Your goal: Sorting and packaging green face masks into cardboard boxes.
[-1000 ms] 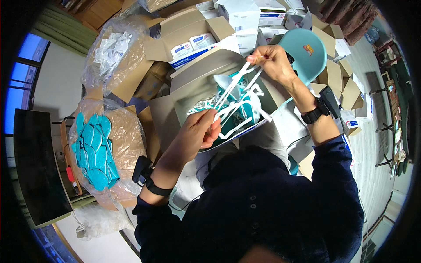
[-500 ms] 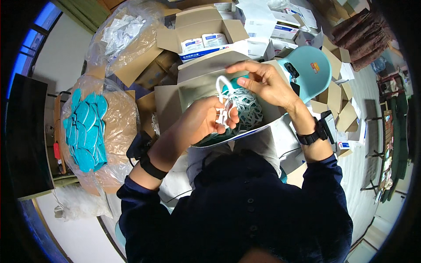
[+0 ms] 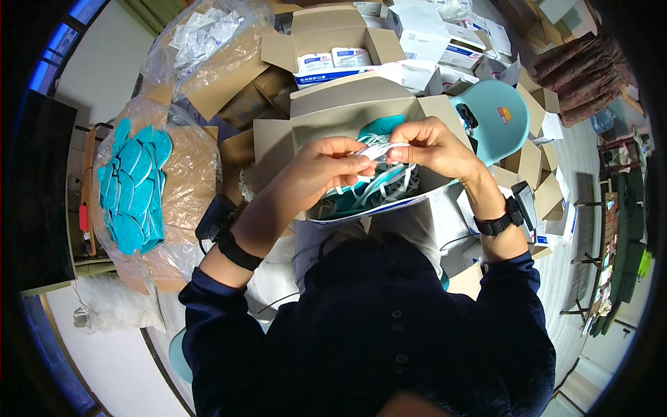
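Note:
My left hand (image 3: pixel 323 167) and my right hand (image 3: pixel 436 147) are close together above an open cardboard box (image 3: pixel 271 147) at my lap. Pinched between the fingers of both is a bunch of white elastic straps (image 3: pixel 377 150), stretched from one hand to the other. Just behind my right fingers a teal cup-shaped piece (image 3: pixel 382 126) shows inside the box. Under the hands lie more teal pieces with a tangle of white straps (image 3: pixel 389 186), partly hidden by my fingers.
To the left, a plastic-lined carton (image 3: pixel 187 174) bears a heap of teal oval pieces (image 3: pixel 135 184). Beyond the lap box stands an open box (image 3: pixel 326 42) with white packets. A light blue stool (image 3: pixel 511 132) is at the right, beside several cartons. A bag of white wrappers (image 3: pixel 205 42) sits far left.
My right hand has come down and inward, and its fingers now pinch the straps. The looped strap that stood up from my left hand is now drawn between both hands.

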{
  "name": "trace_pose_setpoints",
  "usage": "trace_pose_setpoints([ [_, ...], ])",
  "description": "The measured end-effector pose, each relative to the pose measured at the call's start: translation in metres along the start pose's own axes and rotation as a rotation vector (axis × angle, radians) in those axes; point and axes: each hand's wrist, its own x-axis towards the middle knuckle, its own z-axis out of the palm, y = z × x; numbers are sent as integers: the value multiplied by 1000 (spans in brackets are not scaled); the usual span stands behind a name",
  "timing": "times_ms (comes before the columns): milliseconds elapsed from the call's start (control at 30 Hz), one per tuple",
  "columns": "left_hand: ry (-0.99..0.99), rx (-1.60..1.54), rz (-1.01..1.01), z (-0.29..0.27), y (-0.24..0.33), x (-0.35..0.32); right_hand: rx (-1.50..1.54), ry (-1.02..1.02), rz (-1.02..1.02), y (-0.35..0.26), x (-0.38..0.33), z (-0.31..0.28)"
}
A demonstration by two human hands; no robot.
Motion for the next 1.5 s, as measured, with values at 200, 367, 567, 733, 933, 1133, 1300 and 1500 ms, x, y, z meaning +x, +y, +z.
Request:
trace_pose_setpoints([
  [200,265,343,302,11,5,6,4,65,26,-17,-12,10],
  [367,267,638,429,9,11,11,-503,303,-384,-10,-9,2],
  [567,359,1021,660,8,11,17,-112,343,-122,-11,-15,9],
  [733,302,1098,551,7,15,25,288,320,-124,-1,-21,3],
  [933,419,1196,521,0,9,35,552,465,-208,4,-34,-16],
  [1133,-76,1499,-225,-8,-14,89,398,640,-221,-1,-43,-24],
  [1300,90,1655,-341,-5,-69,104,383,609,-212,4,-45,-22],
  [1500,331,1716,-189,2,-76,101,401,655,-185,10,-52,-25],
])
